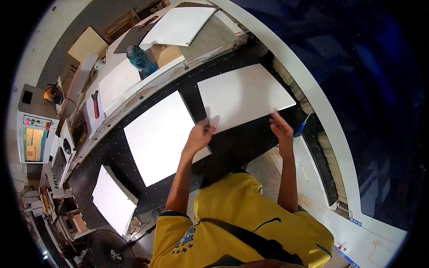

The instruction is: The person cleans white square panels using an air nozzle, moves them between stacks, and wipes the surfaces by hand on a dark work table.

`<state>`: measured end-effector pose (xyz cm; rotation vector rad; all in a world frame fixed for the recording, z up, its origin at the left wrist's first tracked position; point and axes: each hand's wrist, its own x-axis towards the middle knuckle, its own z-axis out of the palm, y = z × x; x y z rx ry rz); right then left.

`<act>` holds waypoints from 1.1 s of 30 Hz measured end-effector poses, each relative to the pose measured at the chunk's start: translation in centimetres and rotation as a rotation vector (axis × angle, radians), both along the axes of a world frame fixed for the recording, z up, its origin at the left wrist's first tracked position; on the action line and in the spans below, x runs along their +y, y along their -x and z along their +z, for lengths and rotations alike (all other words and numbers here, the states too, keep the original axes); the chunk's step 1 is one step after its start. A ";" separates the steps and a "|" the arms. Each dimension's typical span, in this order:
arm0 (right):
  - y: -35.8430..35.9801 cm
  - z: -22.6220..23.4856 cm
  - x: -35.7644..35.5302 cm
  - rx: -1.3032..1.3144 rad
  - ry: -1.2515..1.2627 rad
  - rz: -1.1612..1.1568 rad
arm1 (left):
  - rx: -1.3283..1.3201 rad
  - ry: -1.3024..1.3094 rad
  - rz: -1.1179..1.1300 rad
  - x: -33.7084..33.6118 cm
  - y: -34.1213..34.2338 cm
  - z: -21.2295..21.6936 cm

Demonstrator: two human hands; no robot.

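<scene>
- A black, dotted worktop (237,149) is stretching beneath both hands, and a console with a lit screen (35,144) is standing far left of the left grip.
- The left grip (199,136) is apparently pinching the near-left corner of a white panel (246,94), thumb and fingers meeting at its edge.
- The white panel is lying beyond the two grips, its near edge running between them.
- The right grip (283,129) is hanging spread, fingers pointing toward that edge; whether the fingertips are touching it, I cannot tell.
- A second panel (156,138) is lying just left of the left grip, while a third panel (114,196) is lying farther left and closer to the body.
- A blue-handled tool (300,128) is showing just right of the right grip.
- The person seems to be positioning the white panel by its near edge; any two-handed shift would be calling for the right grip to close there too, level with the left.
</scene>
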<state>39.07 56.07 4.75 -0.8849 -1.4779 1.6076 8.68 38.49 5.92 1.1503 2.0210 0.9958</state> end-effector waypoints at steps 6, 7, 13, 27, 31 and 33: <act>1.3 -9.5 1.1 -0.644 -0.374 -0.021 | 0.313 0.038 -0.176 3.7 -2.5 -5.7; 1.9 -11.2 1.1 -0.856 -0.570 -0.078 | 0.364 0.145 -0.166 4.9 -2.7 -7.3; 7.9 -13.5 1.8 -1.021 -0.765 -0.132 | 0.659 0.013 0.015 8.8 -5.9 -11.9; 13.5 -13.2 10.9 -1.029 -0.784 -0.200 | 0.527 -0.163 0.260 16.2 -3.3 -13.7; 14.6 -13.4 12.8 -1.017 -0.704 -0.249 | 0.511 -0.156 0.204 18.1 -2.5 -13.4; 15.1 -13.5 13.6 -1.030 -0.689 -0.263 | 0.510 -0.165 0.178 18.8 -2.1 -13.6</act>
